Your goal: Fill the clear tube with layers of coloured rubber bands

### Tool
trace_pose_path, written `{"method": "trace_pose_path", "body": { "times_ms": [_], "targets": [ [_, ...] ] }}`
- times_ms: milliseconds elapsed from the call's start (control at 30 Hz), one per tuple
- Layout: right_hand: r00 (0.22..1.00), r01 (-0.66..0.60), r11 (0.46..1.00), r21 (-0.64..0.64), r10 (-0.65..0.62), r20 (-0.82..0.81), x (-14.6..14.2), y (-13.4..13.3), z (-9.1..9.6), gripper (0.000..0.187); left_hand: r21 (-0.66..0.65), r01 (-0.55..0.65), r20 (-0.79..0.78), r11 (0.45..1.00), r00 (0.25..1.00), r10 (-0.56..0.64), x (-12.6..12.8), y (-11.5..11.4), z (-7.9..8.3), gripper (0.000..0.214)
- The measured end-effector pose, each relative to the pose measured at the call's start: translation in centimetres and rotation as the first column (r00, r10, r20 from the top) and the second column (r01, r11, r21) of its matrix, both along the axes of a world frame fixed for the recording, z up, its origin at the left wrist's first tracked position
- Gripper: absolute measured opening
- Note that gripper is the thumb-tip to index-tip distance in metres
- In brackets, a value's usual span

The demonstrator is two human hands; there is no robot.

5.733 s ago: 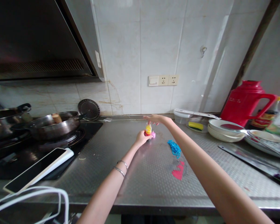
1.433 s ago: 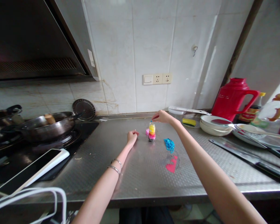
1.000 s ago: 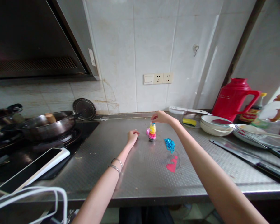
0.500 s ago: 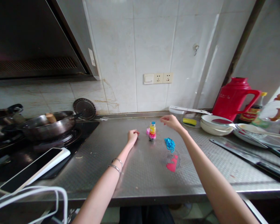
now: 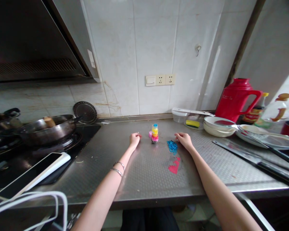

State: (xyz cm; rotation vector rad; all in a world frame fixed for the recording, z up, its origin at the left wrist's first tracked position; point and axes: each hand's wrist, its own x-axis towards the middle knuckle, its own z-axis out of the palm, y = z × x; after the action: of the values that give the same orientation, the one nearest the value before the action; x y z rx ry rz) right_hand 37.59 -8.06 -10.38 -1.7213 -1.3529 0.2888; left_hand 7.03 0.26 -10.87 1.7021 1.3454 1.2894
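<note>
A small clear bottle (image 5: 154,134) with blue, yellow, pink and dark layers stands upright on the steel counter, between my two hands. A small pink object (image 5: 150,134) sits just left of it. My left hand (image 5: 135,140) rests on the counter left of these, its fingers curled; whatever they may hold is hidden. To the right, my right hand (image 5: 185,141) lies on the counter, fingers slightly apart, with nothing visible in them. Close to its fingertips is a heap of shiny blue shreds (image 5: 172,146). Nearer me lies a red piece (image 5: 174,166) with a jagged edge.
Pans (image 5: 48,130) stand on the stove at left, beside a white-sided device with a dark screen (image 5: 31,175). A cleaver-like blade (image 5: 236,152), stacked bowls (image 5: 219,128), a yellow sponge (image 5: 192,123) and a red thermos (image 5: 236,101) occupy the right side.
My right hand has come down from beside the bottle's top to the counter, right of the blue shreds. My left hand stays in place. The view has shifted slightly.
</note>
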Motion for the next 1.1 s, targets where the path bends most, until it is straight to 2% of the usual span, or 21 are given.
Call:
{"method": "trace_pose_path", "body": {
  "times_ms": [100, 233, 367, 467, 567, 633, 700, 733, 767, 833, 867, 900, 1033, 1100],
  "targets": [
    [1.0, -0.015, 1.0, -0.003, 0.015, 0.022, 0.1, -0.1, 0.0, 0.041, 0.011, 0.019, 0.064, 1.0, 0.998, -0.019, 0.0, 0.0, 0.0, 0.026],
    [0.999, 0.001, 1.0, -0.003, -0.001, 0.039, 0.0, -0.4, 0.0, 0.04, -0.004, -0.021, 0.174, 1.0, 0.984, 0.021, -0.2, -0.4, 0.3, 0.027],
    [0.998, 0.009, 1.0, -0.007, -0.009, 0.065, -0.1, -0.5, 0.1, 0.038, -0.038, -0.041, 0.23, 0.998, 0.972, 0.049, -0.3, -1.3, 1.5, 0.025],
    [0.998, 0.01, 1.0, -0.012, -0.009, 0.068, -0.3, -0.5, 0.1, 0.037, 0.074, -0.102, 0.233, 0.992, 0.969, 0.083, 0.2, -2.7, 3.6, 0.02],
    [0.997, 0.005, 1.0, -0.022, -0.004, 0.076, -0.4, -0.6, 0.1, 0.037, 0.306, -0.163, 0.234, 0.938, 0.968, 0.092, 1.6, -5.4, 6.6, 0.02],
    [0.996, 0.0, 1.0, -0.021, 0.002, 0.084, -0.4, -0.6, 0.1, 0.037, 0.409, -0.041, 0.115, 0.912, 0.993, -0.007, 3.0, -7.7, 8.4, 0.023],
    [0.996, -0.004, 1.0, -0.016, 0.006, 0.094, -0.4, -0.6, 0.1, 0.036, 0.4, 0.218, -0.125, 0.89, 0.975, -0.183, 4.8, -9.8, 9.7, 0.024],
    [0.995, -0.006, 1.0, -0.013, 0.008, 0.103, -0.5, -0.6, 0.1, 0.036, 0.361, 0.363, -0.262, 0.859, 0.923, -0.281, 5.7, -10.7, 10.0, 0.023],
    [0.993, -0.009, 1.0, -0.008, 0.01, 0.117, -0.5, -0.6, 0.1, 0.036, 0.306, 0.492, -0.389, 0.815, 0.846, -0.365, 6.7, -11.3, 10.0, 0.023],
    [0.989, -0.013, 1.0, -0.001, 0.013, 0.145, -0.4, -0.5, 0.1, 0.036, 0.214, 0.669, -0.558, 0.712, 0.682, -0.473, 8.5, -11.8, 9.4, 0.027],
    [0.988, -0.014, 1.0, 0.0, 0.014, 0.151, -0.4, -0.5, 0.1, 0.036, 0.183, 0.711, -0.611, 0.679, 0.623, -0.488, 9.3, -11.8, 8.8, 0.03],
    [0.988, -0.015, 1.0, -0.002, 0.015, 0.151, -0.4, -0.5, 0.1, 0.036, 0.157, 0.727, -0.652, 0.669, 0.585, -0.482, 10.0, -11.5, 8.1, 0.033],
    [0.992, -0.022, 1.0, -0.008, 0.023, 0.125, -0.3, -0.4, 0.0, 0.035, 0.06, 0.638, -0.746, 0.768, 0.54, -0.39, 11.8, -10.2, 5.1, 0.042],
    [0.992, -0.023, 1.0, -0.004, 0.023, 0.125, -0.3, -0.4, 0.0, 0.035, 0.054, 0.604, -0.776, 0.795, 0.526, -0.347, 12.1, -9.8, 4.1, 0.039]
  ]
}}
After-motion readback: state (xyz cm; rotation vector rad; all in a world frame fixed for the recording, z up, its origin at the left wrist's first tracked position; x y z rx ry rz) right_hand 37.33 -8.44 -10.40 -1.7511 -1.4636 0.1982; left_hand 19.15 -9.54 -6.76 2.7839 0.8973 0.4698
